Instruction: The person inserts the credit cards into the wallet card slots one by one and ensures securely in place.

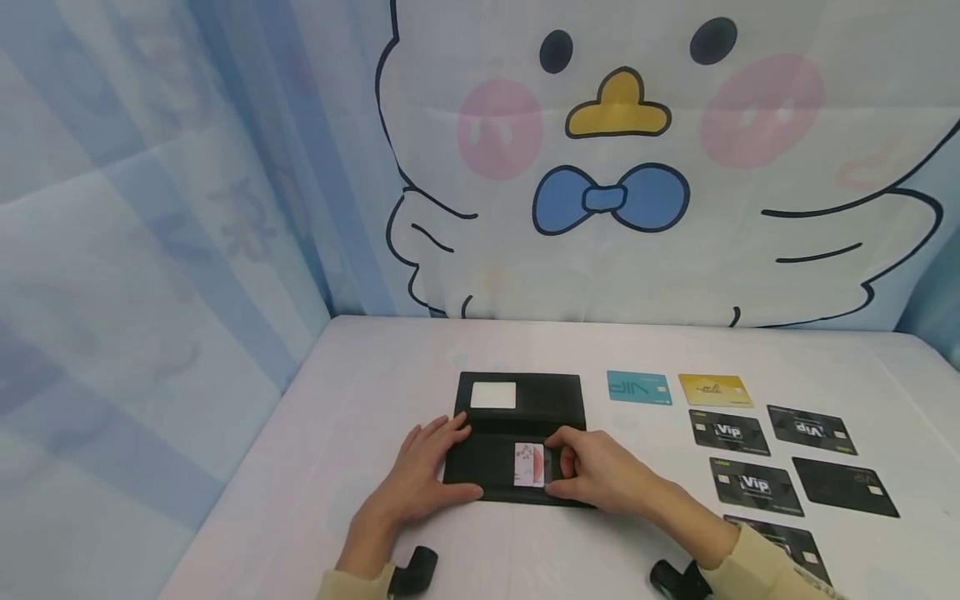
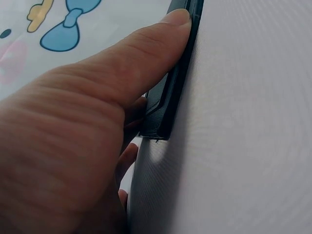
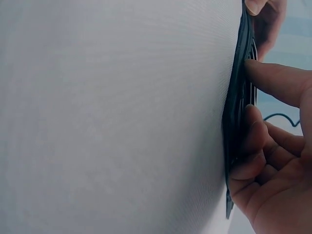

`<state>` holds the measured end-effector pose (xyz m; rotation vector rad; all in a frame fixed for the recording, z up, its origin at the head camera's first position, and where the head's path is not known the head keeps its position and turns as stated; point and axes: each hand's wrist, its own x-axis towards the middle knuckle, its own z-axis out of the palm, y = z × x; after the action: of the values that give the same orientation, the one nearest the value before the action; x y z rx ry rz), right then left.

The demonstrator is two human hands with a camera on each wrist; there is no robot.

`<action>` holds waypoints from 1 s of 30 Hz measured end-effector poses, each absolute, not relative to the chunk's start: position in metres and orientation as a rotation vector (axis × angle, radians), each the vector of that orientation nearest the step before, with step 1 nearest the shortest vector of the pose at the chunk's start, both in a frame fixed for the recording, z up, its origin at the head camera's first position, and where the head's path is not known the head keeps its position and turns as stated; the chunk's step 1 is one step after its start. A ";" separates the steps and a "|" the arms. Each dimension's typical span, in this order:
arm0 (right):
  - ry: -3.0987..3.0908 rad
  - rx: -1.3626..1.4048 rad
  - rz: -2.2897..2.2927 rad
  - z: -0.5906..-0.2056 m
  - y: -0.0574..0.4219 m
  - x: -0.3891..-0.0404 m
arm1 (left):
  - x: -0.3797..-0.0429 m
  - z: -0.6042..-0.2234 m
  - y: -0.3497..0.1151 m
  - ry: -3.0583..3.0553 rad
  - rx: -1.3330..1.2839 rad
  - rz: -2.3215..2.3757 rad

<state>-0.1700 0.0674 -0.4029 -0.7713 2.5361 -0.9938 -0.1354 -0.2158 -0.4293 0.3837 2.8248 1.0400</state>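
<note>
A black wallet lies unfolded on the white table, seen edge-on in both wrist views. My left hand rests at its left side, the thumb along the near edge and the fingers extended at the fold. In the left wrist view that thumb presses on the wallet's edge. A white-and-pink patterned card lies over the wallet's near half. My right hand pinches this card's right end between thumb and forefinger, its other fingers curled under. A white rectangle shows on the wallet's far half.
Right of the wallet lie a teal card, a yellow card and several black cards, one of them a black card marked Vip. The right sleeve overlaps the nearest one. A printed curtain hangs behind the table.
</note>
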 end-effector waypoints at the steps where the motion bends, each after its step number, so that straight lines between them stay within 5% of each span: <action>1: 2.535 -0.766 -0.998 -0.403 0.068 -0.170 | -0.135 -0.429 -0.216 2.824 0.385 1.039; 30: 2.811 -0.517 -0.946 -0.397 0.176 -0.212 | -0.136 -0.430 -0.215 2.845 0.380 1.019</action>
<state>-0.2119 0.1761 -0.3971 -0.5171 2.8109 -0.9457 -0.1358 -0.2149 -0.4298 0.3800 2.8448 1.0187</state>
